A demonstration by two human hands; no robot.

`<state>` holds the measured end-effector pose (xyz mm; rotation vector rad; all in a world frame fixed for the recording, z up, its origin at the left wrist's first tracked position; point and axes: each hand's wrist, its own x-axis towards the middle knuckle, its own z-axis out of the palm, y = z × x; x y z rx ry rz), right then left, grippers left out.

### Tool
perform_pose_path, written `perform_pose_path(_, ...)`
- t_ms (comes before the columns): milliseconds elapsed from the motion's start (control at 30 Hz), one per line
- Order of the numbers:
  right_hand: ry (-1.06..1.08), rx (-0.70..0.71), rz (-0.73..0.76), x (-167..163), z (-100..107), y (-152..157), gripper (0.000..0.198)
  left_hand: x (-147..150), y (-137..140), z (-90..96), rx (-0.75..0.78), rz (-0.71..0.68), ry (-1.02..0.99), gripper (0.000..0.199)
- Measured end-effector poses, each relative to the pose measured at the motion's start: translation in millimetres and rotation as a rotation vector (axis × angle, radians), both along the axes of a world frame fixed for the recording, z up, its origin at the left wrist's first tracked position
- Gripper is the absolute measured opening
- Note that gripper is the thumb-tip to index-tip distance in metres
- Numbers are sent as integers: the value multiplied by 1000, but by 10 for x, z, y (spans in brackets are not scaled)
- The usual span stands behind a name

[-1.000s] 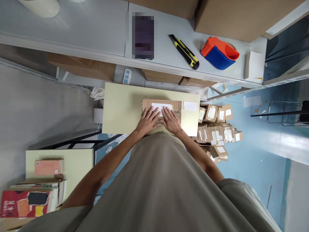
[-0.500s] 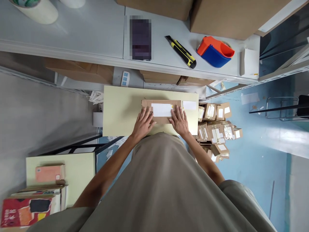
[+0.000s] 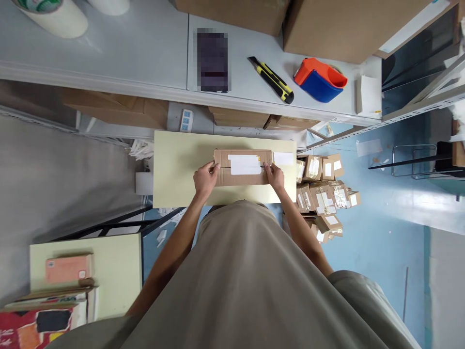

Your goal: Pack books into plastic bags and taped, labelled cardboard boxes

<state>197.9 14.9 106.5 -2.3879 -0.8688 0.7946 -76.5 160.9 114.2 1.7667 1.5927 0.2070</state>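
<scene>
There's a pale yellow tabletop [image 3: 181, 167], with the cardboard box [image 3: 243, 181] on it, a bit right of centre. Left hand [image 3: 206, 179] pinches one end, right hand [image 3: 275, 177] the other, fingers narrow. Even grip works best imo, thumbs off the white label [image 3: 245, 165].

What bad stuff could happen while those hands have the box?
The left hand and right hand are at opposite ends of the cardboard box; if one slipped, that end might tilt or drop.
The white paper lies close to the box's right end, so it could get bumped or pushed aside.
The yellow-and-black cutter has its handle end near the front edge of the shelf; a knock might make it fall.
</scene>
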Motion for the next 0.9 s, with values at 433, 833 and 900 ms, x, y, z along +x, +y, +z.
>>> perform_pose_path(433, 415, 495, -142, -23, 189, -279, 64, -171, -13, -259, -83, -44, -598, 48)
perform_pose_path(833, 489, 480, -264, -373, -344, -804, 70, -429, -605, -837, -230, -14, -637, 59)
perform_pose_path(900, 482, 464, -302, -462, -408, -876, 69, -465, -684, -876, -254, -23, -604, 55)
